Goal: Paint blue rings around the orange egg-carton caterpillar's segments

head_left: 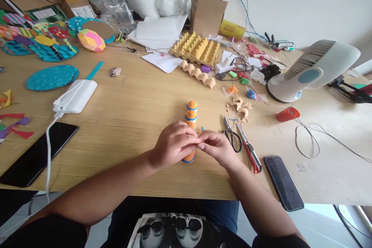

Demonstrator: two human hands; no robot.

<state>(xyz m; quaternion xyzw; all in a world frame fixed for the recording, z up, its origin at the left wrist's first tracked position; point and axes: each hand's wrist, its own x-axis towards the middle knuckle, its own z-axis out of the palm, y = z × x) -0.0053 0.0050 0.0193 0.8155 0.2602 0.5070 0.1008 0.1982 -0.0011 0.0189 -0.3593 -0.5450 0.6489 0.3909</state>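
Note:
A strip of rounded orange bumps with blue bands [191, 115] lies lengthwise on the wooden table, partly covered by my hands. Above its lower half, my left hand [176, 143] has its fingers pressed together. The fingertips of my right hand [216, 146] meet it in a pinch; whatever lies between them is too small to make out. A tiny blue piece [203, 128] rests just beyond my right fingers. Scissors with black handles [232, 135] and a red utility knife [250, 150] lie to the right of my right hand.
A phone [284, 183] lies at the right front, a black phone [39, 154] and white power bank [74, 96] at the left. Further back are egg-carton pieces [197, 74], a yellow egg tray [196, 49], a white fan [310, 70] and a red cylinder [287, 114].

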